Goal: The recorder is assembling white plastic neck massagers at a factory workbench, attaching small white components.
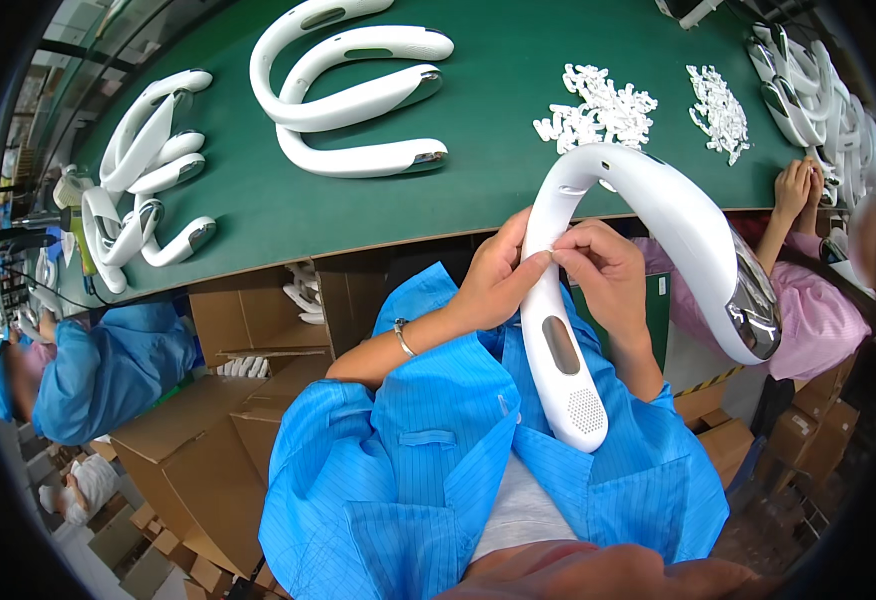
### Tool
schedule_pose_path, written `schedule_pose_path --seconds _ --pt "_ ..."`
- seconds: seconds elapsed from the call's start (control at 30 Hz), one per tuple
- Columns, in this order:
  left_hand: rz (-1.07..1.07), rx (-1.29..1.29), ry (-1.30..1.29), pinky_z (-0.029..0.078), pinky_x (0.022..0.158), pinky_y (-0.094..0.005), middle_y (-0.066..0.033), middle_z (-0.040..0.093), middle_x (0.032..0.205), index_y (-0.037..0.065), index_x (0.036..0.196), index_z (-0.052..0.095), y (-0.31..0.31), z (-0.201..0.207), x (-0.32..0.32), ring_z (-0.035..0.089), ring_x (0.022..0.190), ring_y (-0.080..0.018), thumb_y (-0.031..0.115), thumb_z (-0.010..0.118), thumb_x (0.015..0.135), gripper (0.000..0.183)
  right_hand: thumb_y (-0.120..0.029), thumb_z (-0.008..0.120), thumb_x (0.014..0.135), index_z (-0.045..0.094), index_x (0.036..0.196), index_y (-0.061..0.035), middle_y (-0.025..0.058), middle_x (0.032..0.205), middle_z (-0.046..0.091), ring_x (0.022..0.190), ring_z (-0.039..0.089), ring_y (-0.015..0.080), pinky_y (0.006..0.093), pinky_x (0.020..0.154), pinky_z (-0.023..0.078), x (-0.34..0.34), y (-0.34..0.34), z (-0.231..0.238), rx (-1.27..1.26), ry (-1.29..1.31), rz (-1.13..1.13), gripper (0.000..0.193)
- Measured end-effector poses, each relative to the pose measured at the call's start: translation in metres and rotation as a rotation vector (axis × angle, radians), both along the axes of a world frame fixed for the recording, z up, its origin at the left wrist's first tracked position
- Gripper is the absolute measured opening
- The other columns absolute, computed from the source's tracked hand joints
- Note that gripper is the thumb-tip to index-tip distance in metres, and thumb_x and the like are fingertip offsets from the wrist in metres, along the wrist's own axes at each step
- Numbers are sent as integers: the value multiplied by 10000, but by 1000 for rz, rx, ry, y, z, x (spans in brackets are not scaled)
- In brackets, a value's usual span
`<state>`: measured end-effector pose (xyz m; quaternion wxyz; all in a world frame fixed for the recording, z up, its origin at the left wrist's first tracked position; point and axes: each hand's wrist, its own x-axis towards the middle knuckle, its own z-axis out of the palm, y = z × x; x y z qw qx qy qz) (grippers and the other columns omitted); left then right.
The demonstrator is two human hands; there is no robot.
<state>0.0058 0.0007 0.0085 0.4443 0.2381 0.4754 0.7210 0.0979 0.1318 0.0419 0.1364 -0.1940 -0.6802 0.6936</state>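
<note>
A white U-shaped neckband device [673,205] is held in front of my chest at the table's near edge. One arm of it has an oval grey window and a grid of small holes; the other ends in a shiny silver piece. My left hand [503,270] grips the band, its thumb lying across it. Opposite, my right hand [608,268] is closed, with thumb and fingertips pinched against the band beside my left thumb. Whatever is between those fingertips is too small or hidden to make out.
Two piles of small white plastic parts, a larger pile [608,110] and a smaller pile [720,112], lie on the green table [498,95]. More white neckbands [358,110] rest to the left and far right. Co-workers sit at both sides. Cardboard boxes [183,450] stand below left.
</note>
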Motion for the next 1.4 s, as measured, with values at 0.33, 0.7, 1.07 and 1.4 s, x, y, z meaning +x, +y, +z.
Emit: schedule_pose_path --seconds 0.33,0.7,1.07,1.4 --pt "63 33 51 468 798 -255 -123 539 1169 -43 1367 288 4 -5 4 554 966 -126 56 445 911 492 27 635 756 581 973 -1 28 826 593 696 549 67 194 600 441 -7 0 9 191 -145 -19 225" --pt "180 133 82 473 816 -263 -137 539 1182 -48 1347 308 7 -2 10 568 993 -144 41 421 910 460 -110 446 909 355 1359 13 124 1105 557 984 536 146 266 862 422 7 -12 -16 -46 -100 5 476" --pt "259 27 96 476 818 -276 -129 585 1118 -36 1312 355 11 -1 14 583 976 -162 60 439 903 428 -116 464 910 425 1308 15 70 1026 567 923 530 96 234 828 423 3 -10 -21 11 -265 -55 421" --pt "258 -126 -266 489 761 -252 -91 588 1018 -25 1159 468 18 7 2 578 881 -113 38 435 922 247 -78 549 885 494 1239 31 79 1051 587 897 570 91 224 766 464 -15 -7 -31 -338 -25 -7 375"
